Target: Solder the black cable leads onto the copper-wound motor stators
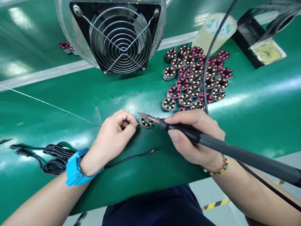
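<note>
My right hand (pixel 197 135) grips a soldering iron (pixel 225 150) by its dark handle. The iron's tip points left, over the top edge of a single motor stator (pixel 147 121) with copper windings; whether it touches cannot be made out. Just left of this stator, my left hand (pixel 117 133) is closed in a pinch, and a thin wire end (pixel 137 124) shows at the fingertips. A long thin silvery strand (pixel 51 104) runs in from the left edge to behind that hand. Below lies a black cable (pixel 131 158) with a stripped end.
A fan with a wire guard (pixel 123 47) stands at the back. Several stators (pixel 194 78) with copper or red windings sit in rows at right. Behind them are a tape roll (pixel 211 31) and an iron stand with a sponge (pixel 268 51). Coiled black cables (pixel 56 157) lie left.
</note>
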### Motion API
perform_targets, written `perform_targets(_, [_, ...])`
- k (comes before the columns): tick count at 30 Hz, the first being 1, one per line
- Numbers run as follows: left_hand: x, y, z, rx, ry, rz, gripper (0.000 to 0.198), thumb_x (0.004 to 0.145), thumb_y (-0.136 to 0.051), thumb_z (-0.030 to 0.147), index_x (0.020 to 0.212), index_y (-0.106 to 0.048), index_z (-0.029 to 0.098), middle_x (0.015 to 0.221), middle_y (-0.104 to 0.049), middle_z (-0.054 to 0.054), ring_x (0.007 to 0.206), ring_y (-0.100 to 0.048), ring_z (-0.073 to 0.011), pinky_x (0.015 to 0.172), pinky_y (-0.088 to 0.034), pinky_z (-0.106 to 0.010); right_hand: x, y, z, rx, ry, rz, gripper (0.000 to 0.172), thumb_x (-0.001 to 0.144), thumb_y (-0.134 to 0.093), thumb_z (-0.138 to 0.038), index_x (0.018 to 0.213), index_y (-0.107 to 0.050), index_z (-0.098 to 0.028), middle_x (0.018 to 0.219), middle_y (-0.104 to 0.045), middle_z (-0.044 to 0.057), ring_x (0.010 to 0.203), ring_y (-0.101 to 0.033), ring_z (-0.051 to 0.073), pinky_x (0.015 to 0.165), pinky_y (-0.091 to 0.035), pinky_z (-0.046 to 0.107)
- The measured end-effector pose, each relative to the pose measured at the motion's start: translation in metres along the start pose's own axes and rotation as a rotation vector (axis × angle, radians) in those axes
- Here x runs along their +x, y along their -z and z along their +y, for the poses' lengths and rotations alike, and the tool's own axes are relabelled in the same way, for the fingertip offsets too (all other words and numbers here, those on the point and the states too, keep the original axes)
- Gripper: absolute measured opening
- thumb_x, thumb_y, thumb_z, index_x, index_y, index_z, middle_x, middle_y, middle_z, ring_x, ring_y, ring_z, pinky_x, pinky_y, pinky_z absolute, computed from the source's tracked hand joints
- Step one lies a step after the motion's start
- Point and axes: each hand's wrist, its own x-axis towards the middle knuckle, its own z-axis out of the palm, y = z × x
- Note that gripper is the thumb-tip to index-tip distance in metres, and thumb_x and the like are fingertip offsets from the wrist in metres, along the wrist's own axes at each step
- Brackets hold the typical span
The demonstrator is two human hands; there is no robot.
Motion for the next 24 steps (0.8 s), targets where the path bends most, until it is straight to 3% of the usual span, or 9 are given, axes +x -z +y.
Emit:
perform_targets(4, [0.000, 0.000, 0.001, 0.025, -0.022, 0.005, 0.007, 0.072, -0.050, 0.017, 0.071, -0.057, 0.018, 0.073, -0.056, 0.002, 0.066, -0.050, -0.0120, 0.058, -0.037, -0.024, 0.000, -0.008, 0.004, 0.004, -0.062, -0.072, 0.028, 0.089, -0.060, -0.019, 0.116, -0.057, -0.027, 0.110, -0.069, 0.000, 0.093, -0.069, 0.015, 0.084, -0.057, 0.028])
perform_targets(6, [0.000, 0.000, 0.001, 0.036, -0.032, 0.002, 0.008, 0.072, -0.049, 0.017, 0.071, -0.057, 0.018, 0.074, -0.056, 0.001, 0.067, -0.050, -0.0123, 0.059, -0.038, -0.024, -0.001, -0.014, 0.005, 0.066, -0.101, -0.101, 0.036, 0.092, -0.055, -0.017, 0.127, -0.051, -0.025, 0.120, -0.066, 0.001, 0.096, -0.069, 0.014, 0.085, -0.056, 0.027])
perform_targets(9, [0.000, 0.000, 0.001, 0.043, -0.049, -0.002, 0.008, 0.073, -0.049, 0.018, 0.071, -0.057, 0.018, 0.073, -0.056, 0.001, 0.067, -0.050, -0.0127, 0.060, -0.038, -0.024, 0.000, -0.023, 0.008, 0.059, -0.111, -0.154, 0.034, 0.094, -0.049, -0.012, 0.126, -0.050, -0.023, 0.110, -0.070, 0.000, 0.095, -0.067, 0.014, 0.086, -0.053, 0.029])
perform_targets(14, [0.001, 0.000, -0.003, 0.022, -0.098, 0.007, 0.007, 0.073, -0.050, 0.018, 0.070, -0.056, 0.018, 0.072, -0.054, 0.002, 0.066, -0.049, -0.0119, 0.060, -0.038, -0.024, 0.004, -0.035, 0.018, -0.097, -0.001, -0.297, 0.031, 0.089, -0.052, -0.012, 0.118, -0.052, -0.019, 0.099, -0.069, 0.004, 0.092, -0.058, 0.021, 0.085, -0.047, 0.039])
perform_targets(18, [0.001, 0.001, 0.001, -0.071, -0.057, -0.024, 0.008, 0.073, -0.054, 0.024, 0.069, -0.057, 0.017, 0.069, -0.055, 0.002, 0.059, -0.046, -0.0102, 0.055, -0.036, -0.023, 0.005, -0.039, 0.021, -0.071, -0.012, -0.280, 0.037, 0.085, -0.049, -0.004, 0.117, -0.051, -0.022, 0.091, -0.067, 0.001, 0.087, -0.055, 0.020, 0.083, -0.045, 0.036])
perform_targets(24, [0.000, 0.005, 0.009, -0.223, 0.081, -0.114, 0.011, 0.070, -0.056, 0.026, 0.069, -0.059, 0.016, 0.055, -0.047, 0.006, 0.048, -0.037, -0.0070, 0.047, -0.028, -0.020, 0.003, -0.038, 0.018, -0.106, -0.010, -0.206, 0.037, 0.083, -0.050, -0.007, 0.117, -0.050, -0.022, 0.085, -0.064, 0.002, 0.084, -0.053, 0.021, 0.080, -0.044, 0.037])
